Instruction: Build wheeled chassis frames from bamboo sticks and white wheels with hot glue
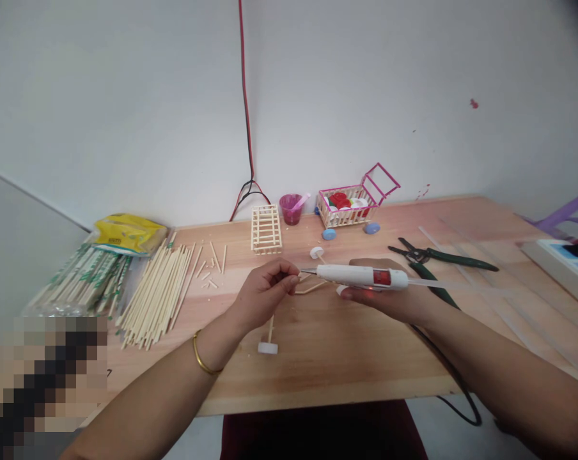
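My right hand (394, 300) is wrapped round a white hot glue gun (351, 275); a clear glue stick (437, 283) juts from its back end. The gun's metal tip points left, right at the fingertips of my left hand (265, 291). Those fingers are pinched on a small frame of thin wooden sticks (311, 289), partly hidden by both hands. A white bottle cap (268, 348) sits on a stick below my left hand. Another white cap (316, 253) is on a stick just beyond the gun.
Bundled wooden sticks (157, 294), short cut pieces (210, 276) and a yellow packet (128, 233) lie left. Along the wall stand a stick rack (266, 229), a purple cup (291, 209) and a small cart with caps (349, 211). Green-handled pliers (456, 260) and glue sticks (519, 300) lie right.
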`<state>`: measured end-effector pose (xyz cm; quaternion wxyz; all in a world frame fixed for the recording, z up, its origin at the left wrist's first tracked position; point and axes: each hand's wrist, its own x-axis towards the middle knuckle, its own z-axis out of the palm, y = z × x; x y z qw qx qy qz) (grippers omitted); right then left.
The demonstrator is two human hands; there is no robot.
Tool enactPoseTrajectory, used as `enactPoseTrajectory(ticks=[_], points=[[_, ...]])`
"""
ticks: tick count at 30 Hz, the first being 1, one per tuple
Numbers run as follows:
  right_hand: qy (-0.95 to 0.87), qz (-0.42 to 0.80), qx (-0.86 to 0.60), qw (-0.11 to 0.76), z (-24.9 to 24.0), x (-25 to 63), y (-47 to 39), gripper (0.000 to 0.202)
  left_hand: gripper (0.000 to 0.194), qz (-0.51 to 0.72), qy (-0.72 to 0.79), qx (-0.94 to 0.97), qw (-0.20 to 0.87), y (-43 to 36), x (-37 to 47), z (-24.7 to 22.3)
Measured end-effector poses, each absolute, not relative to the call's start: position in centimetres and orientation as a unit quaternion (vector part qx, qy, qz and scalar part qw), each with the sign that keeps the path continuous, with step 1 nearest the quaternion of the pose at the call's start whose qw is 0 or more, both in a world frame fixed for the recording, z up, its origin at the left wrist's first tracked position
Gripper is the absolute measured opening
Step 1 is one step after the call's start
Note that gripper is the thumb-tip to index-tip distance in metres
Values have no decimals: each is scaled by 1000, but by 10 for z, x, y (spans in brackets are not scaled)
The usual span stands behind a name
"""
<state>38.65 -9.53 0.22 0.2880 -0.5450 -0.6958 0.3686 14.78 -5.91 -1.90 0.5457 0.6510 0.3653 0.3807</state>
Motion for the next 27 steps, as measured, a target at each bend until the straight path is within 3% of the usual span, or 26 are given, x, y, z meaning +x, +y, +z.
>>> enactPoseTrajectory(ticks=[12,17,22,27], points=[[-696,361,-564,260,6,385,-96,31,16,380,361,664,533,-57,147,-18],[-713,287,-579,271,7,391,-92,35,18,396,370,663,516,-53,145,-24],[-761,93,-588,257,-2,413,-77,36,11,386,383,764,348,-45,138,-29],[-776,56,-607,159,-11,430,-77,20,10,370,366,819,241,-41,135,-31]])
